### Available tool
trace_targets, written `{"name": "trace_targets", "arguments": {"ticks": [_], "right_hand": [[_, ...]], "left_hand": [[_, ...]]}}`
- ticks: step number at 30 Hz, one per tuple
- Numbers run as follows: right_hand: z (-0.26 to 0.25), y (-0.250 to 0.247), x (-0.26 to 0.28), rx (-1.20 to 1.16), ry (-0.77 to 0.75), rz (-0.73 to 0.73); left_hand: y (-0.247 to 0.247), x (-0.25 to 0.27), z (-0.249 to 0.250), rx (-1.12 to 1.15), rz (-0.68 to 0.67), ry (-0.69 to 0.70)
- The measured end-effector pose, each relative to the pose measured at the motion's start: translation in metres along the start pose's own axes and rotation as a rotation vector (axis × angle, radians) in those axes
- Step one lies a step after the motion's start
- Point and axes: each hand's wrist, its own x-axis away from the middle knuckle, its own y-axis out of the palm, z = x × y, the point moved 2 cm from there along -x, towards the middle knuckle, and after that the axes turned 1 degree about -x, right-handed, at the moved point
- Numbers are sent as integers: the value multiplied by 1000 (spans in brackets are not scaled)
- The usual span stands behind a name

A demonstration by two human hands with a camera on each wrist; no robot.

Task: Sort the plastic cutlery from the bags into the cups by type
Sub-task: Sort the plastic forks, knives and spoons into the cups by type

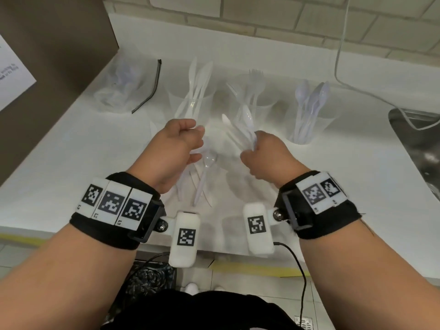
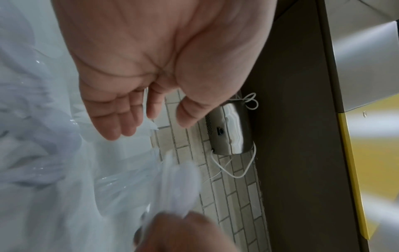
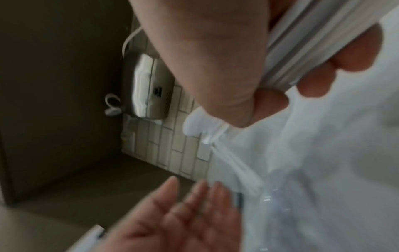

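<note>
three cups (image 1: 252, 110) ahead, loose cutlery (image 1: 202, 182) below

Three clear cups (image 1: 307, 129) stand in a row on the desk (image 1: 71, 163), one each for knives (image 1: 197, 84), forks (image 1: 256, 84) and spoons (image 1: 309, 98). One bag (image 1: 126, 86) lies to their left. Two hands (image 1: 176, 144) are in view. The loose cutlery (image 1: 202, 182) overlaps too much to count.

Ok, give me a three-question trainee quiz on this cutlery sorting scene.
1. True or false: the left hand grips a fork.
2. Which cup holds the spoons: A, the left cup; B, the middle cup; C, the right cup?
3. Fill in: the right hand grips a bundle of ___.

Key: 1 false, it is open and holds nothing; 2 C; 3 cutlery.
</note>
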Motion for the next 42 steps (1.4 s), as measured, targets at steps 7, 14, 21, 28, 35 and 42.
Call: {"name": "trace_targets", "arguments": {"ticks": [7, 14, 21, 28, 35, 42], "right_hand": [[-44, 16, 26, -843, -16, -401], [-48, 44, 26, -811, -56, -482], [-47, 55, 29, -704, -36, -605], [-51, 45, 20, -402, -161, -515], [-72, 13, 0, -565, -244, -81], [-88, 38, -12, -419, -299, -81]], "left_hand": [[17, 15, 5, 101, -476, -29], [16, 12, 13, 110, -232, -15], [9, 10, 17, 222, -175, 11], [-2, 9, 17, 429, -12, 14], [-20, 9, 1, 78, 105, -33], [-17, 8, -3, -141, 31, -12]]}}
